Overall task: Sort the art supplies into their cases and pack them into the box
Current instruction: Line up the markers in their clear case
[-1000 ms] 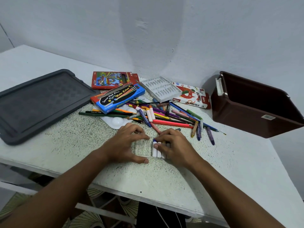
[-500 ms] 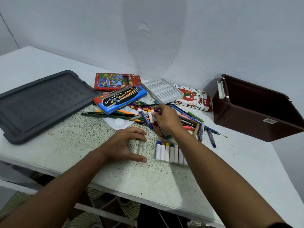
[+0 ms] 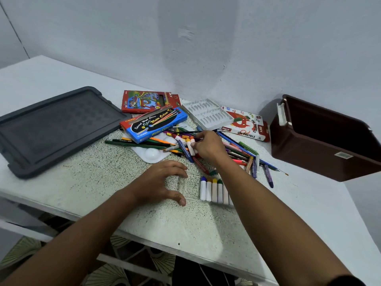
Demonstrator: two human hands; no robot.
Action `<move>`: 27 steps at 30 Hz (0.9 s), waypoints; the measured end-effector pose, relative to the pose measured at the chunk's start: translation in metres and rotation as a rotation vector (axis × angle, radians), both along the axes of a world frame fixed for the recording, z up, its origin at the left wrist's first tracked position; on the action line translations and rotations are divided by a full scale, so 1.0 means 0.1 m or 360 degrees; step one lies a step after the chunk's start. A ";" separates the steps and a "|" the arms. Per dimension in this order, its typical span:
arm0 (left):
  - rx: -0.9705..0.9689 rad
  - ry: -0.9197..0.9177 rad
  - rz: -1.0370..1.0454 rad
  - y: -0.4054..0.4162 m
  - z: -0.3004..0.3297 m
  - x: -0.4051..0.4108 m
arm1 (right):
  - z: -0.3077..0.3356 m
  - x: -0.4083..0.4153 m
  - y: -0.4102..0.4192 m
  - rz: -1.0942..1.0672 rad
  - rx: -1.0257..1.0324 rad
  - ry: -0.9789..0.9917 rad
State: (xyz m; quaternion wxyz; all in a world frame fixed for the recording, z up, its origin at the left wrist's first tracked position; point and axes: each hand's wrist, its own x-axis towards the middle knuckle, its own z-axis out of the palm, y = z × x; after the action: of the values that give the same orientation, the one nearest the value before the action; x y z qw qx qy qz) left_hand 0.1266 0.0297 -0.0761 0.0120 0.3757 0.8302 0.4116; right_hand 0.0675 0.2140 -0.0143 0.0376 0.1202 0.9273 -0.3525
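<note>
A clear plastic tray [image 3: 188,187] lies on the speckled table near me, with several white paint tubes [image 3: 214,189] lined up in its right half. My left hand [image 3: 158,182] rests on the tray's left end, thumb and fingers curved around it. My right hand [image 3: 208,146] is over the pile of pencils, brushes and crayons [image 3: 237,150], pinching a white tube [image 3: 190,146] with an orange cap. A blue watercolour box [image 3: 154,125], a red pencil box [image 3: 147,101], a white moulded insert [image 3: 208,114] and an oil pastels box [image 3: 247,124] lie behind the pile.
A dark brown storage box [image 3: 323,141] stands open at the right against the wall. Its grey lid [image 3: 53,129] lies flat at the left. A white paint palette [image 3: 151,154] sits under the pencils. The table's front edge runs close below my arms.
My right hand left the tubes in the tray and reached back into the pile, where it now pinches a tube. My left hand stayed at the tray's left end.
</note>
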 end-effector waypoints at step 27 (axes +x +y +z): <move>-0.0228 0.0246 -0.0042 0.05 -0.08 -0.01 | 0.21 0.78 0.37 0.0255 -0.0739 0.0106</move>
State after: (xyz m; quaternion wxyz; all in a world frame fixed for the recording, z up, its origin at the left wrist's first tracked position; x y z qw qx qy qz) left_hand 0.1252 0.0345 -0.0837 -0.0200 0.4153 0.8510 0.3209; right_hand 0.1455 0.2514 0.0063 0.0614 0.0226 0.8288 -0.5557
